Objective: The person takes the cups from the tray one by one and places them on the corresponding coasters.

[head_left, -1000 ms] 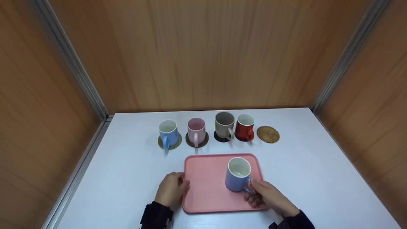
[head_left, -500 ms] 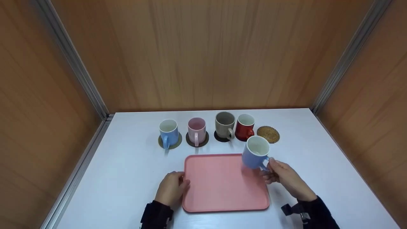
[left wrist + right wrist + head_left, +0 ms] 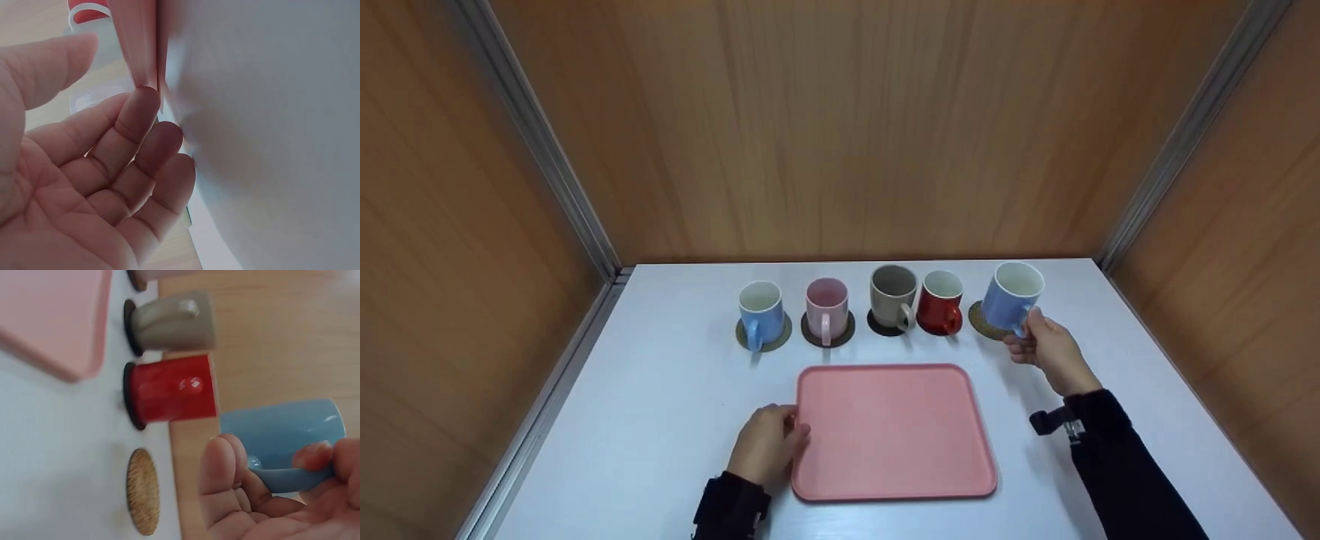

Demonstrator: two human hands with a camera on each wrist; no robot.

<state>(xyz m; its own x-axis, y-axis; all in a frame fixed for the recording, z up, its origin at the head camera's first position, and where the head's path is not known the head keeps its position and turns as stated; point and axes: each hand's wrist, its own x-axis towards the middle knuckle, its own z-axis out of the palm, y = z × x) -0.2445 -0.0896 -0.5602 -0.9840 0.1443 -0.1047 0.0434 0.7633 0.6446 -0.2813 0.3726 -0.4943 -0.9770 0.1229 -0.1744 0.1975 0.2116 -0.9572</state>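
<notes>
In the head view my right hand (image 3: 1054,352) pinches the handle of a blue mug (image 3: 1011,300), thumb on top. The mug, white inside, hangs upright over a round woven straw coaster (image 3: 984,322); the right wrist view shows the mug (image 3: 281,433) raised off the coaster (image 3: 143,492) with a gap between. My left hand (image 3: 765,446) holds the left rim of a pink tray (image 3: 892,431), its thumb over the edge. Up close in the left wrist view, curled fingertips (image 3: 147,104) meet the tray's rim (image 3: 138,45).
A row of mugs on round coasters stands along the back: light blue (image 3: 761,315), pink (image 3: 826,311), grey-beige (image 3: 891,296) and red (image 3: 937,304). The red mug is close beside the woven coaster. Wooden panels (image 3: 840,135) wall in the white table (image 3: 660,420).
My right hand has lifted the blue mug off the pink tray and carried it back and to the right, over the woven coaster. The left hand stays on the tray's rim.
</notes>
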